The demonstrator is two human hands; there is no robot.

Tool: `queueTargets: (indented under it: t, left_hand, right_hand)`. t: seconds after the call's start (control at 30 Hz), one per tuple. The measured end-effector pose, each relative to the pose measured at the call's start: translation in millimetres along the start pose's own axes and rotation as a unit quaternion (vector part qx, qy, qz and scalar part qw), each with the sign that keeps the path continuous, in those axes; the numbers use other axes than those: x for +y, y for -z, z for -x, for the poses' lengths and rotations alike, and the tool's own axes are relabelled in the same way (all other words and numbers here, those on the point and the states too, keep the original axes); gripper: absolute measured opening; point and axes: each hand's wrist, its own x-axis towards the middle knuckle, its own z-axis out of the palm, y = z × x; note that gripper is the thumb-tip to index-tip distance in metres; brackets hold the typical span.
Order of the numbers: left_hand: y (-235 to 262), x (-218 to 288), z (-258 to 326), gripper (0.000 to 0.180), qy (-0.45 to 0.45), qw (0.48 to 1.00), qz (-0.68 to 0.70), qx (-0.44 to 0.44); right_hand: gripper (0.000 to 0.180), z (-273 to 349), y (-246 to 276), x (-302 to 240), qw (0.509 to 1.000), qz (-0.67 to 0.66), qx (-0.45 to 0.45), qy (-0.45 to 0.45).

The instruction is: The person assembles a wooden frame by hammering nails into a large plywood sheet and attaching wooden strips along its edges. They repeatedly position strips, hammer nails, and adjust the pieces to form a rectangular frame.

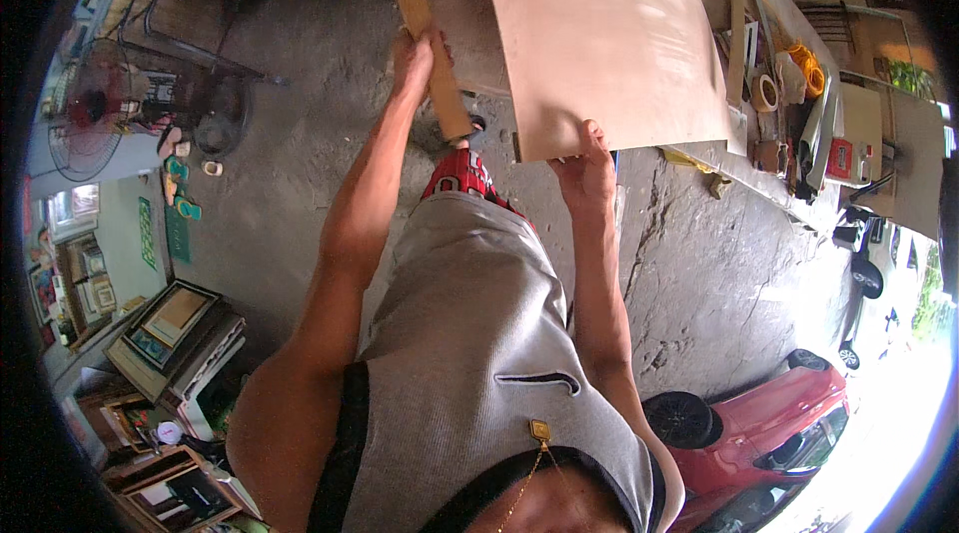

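Wooden stick (425,28) sits clamped in the left hand (415,58), raised over the concrete floor (300,113). Just to its right, the right hand (587,168) grips the near edge of a pale plywood sheet (604,33) lying on the cluttered table (759,168).

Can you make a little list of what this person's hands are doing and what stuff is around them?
left hand: wrapped around a long wooden strip
right hand: gripping the near edge of a flat plywood sheet
plywood sheet: lies on a cluttered workbench
on the bench: tape roll, orange cord
ground: grey concrete floor
far left: standing fan
lower right: red car
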Motion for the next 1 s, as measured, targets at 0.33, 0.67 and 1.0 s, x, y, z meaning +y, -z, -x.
queueTargets:
  t: [0.33,0.67,1.0]
  left_hand:
    - [-68,-81,-32,0.082,0.045,0.997,-0.025,-0.056]
    - [-79,-117,9,0.056,-0.08,0.995,0.059,0.017]
    - [-70,-70,25,0.06,-0.037,0.931,-0.364,0.0]
  right_hand:
    - [0.013,-23,20,41,0.999,-0.001,0.031,-0.008]
    - [0.016,-23,42,70,0.994,-0.057,0.097,0.003]
    - [0.017,-31,49,85,0.993,-0.004,0.088,0.075]
